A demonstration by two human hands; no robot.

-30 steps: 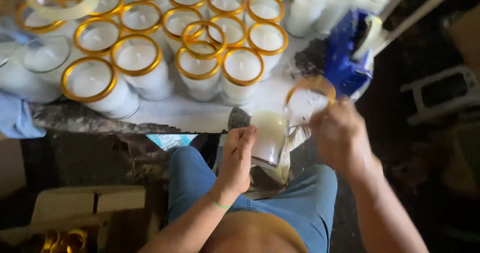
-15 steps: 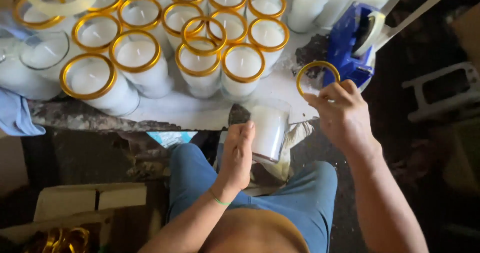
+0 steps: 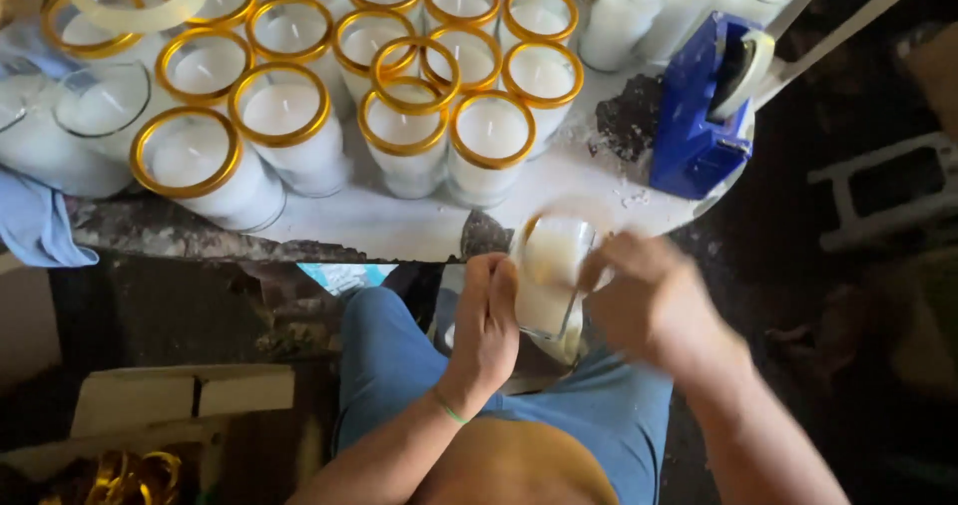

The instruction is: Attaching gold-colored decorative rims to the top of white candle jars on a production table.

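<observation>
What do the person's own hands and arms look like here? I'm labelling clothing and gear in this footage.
Both arms are bare, with no sleeves and no gloves. The left hand has a thin green band around its wrist. The right hand is motion-blurred; no ring, watch or band can be made out on it.

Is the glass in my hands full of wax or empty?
Full: the glass candle held by the left hand and right hand looks white with wax nearly to its rim.

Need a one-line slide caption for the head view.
Both hands, left and right, hold a glass candle below a table.
</observation>
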